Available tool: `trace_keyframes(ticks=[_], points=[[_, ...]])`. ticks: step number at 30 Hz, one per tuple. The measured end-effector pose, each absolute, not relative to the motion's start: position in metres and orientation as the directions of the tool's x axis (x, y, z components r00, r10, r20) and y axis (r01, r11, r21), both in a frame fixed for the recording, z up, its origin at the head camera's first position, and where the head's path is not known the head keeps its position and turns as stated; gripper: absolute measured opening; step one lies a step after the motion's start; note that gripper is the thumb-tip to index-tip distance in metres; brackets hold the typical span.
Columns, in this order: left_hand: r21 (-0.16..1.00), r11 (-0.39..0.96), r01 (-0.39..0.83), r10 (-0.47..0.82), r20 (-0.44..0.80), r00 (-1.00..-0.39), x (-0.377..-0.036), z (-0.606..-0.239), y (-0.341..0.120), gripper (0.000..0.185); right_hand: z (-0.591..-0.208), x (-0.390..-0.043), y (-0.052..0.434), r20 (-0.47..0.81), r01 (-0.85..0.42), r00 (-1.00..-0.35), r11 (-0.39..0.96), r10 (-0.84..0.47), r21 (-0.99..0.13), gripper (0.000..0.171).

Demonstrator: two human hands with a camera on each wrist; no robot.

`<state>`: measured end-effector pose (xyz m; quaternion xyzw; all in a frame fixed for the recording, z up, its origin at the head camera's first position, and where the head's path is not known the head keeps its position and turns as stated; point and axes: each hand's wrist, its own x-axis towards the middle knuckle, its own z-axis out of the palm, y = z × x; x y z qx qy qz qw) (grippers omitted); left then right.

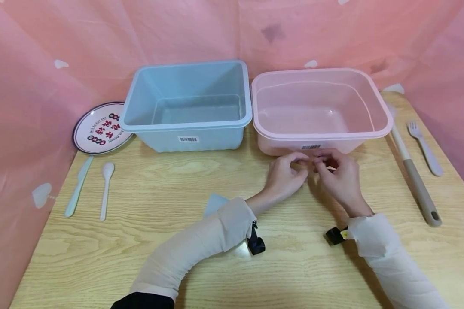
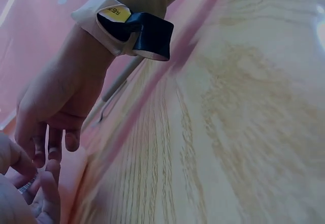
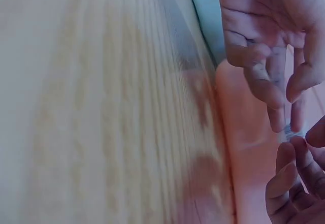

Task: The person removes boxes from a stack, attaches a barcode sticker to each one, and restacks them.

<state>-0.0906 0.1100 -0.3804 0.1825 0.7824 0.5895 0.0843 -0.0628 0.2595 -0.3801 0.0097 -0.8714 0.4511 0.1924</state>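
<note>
Blue bin (image 1: 187, 105) stands on the surface (image 1: 147, 257); plate (image 1: 98, 128), knife (image 1: 78, 186), spoon (image 1: 106, 183) at left; fork (image 1: 425, 148), spatula (image 1: 411, 171) at right.

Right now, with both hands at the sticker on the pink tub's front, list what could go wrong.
1. The left hand and right hand pinch at the barcode label on the pink tub; it may tear rather than peel whole.
2. The tub is not held down; pulling could slide it against the blue tub.
3. The long-handled utensil lies close beside the tub and could get knocked.
</note>
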Motion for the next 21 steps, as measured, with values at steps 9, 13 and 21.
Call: trace_keyframes(ticks=[9,13,21], points=[[0.942,0.218,0.257,0.52,0.111,-0.847,-0.075,-0.36,0.076,0.015,-0.363,-0.04,0.245,0.5,-0.373,-0.866,0.643,0.018,-0.669,0.015],[0.939,0.221,0.264,0.541,0.107,-0.834,-0.069,-0.344,0.054,0.018,-0.353,-0.032,0.24,0.54,-0.441,-0.84,0.636,-0.045,-0.633,0.023],[0.869,0.252,0.426,0.511,0.255,-0.821,-0.071,-0.302,-0.008,0.019,-0.328,-0.025,0.242,0.615,-0.546,-0.774,0.651,-0.15,-0.527,0.018]])
